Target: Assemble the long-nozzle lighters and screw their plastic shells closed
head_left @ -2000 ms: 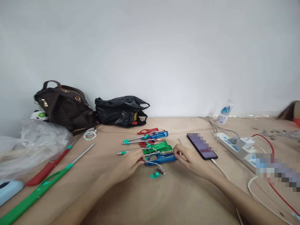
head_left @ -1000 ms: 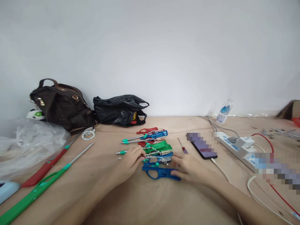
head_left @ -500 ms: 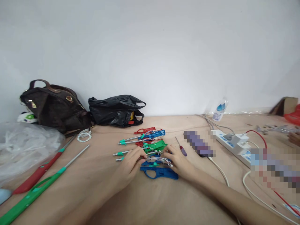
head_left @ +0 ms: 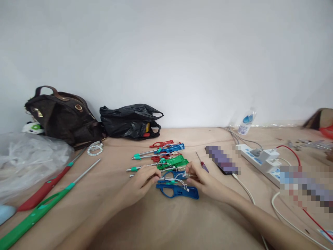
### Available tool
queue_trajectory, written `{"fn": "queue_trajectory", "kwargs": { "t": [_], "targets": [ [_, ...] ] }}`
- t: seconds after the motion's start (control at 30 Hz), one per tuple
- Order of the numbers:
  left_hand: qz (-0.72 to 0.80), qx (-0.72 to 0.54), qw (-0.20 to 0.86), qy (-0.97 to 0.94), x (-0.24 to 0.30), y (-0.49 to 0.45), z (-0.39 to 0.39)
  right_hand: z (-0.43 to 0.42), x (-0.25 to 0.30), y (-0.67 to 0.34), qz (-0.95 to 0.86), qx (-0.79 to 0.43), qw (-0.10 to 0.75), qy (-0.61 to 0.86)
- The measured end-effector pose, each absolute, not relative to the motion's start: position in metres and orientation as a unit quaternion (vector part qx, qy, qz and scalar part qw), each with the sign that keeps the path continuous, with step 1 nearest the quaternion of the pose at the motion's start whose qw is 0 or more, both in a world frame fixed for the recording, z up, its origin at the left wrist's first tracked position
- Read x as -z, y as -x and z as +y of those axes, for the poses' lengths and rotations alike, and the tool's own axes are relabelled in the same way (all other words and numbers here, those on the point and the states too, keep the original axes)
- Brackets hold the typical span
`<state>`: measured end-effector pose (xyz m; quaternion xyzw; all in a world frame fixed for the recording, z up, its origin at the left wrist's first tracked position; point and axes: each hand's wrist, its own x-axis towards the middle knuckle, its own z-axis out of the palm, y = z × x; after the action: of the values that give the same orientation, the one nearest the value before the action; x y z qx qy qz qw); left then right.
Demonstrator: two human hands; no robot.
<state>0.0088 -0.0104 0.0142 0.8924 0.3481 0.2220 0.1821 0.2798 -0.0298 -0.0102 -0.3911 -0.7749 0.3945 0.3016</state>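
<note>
Plain blue casing; white wires

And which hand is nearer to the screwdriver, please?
Right: the right hand is close to the screwdriver, on the person's side of it; the left hand is farther away, well to its left.

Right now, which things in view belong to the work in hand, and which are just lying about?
Likely the work, at or near the left hand and right hand:
white wires
nearest blue casing
green casing
screwdriver
perhaps the long red tool and long green tool

Apparently lying about:
brown bag
black plastic bag
bead bracelet
bottle
phone
power strip
</note>
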Motion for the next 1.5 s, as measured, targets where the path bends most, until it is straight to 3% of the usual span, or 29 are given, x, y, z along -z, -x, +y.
{"fn": "queue_trajectory", "kwargs": {
  "t": [0.17, 0.4, 1.5],
  "targets": [
    [0.372, -0.199, 0.240, -0.874, -0.014, -0.005, -0.009, -0.032, 0.010, -0.277, -0.805, -0.332, 0.261, 0.415],
    [0.363, -0.183, 0.244, -0.880, -0.012, -0.005, -0.009, -0.034, 0.019, -0.273, -0.850, -0.220, 0.221, 0.424],
    [0.326, -0.138, 0.239, -0.904, 0.013, 0.003, 0.002, -0.034, 0.030, -0.269, -0.881, -0.132, 0.186, 0.414]
  ]
}}
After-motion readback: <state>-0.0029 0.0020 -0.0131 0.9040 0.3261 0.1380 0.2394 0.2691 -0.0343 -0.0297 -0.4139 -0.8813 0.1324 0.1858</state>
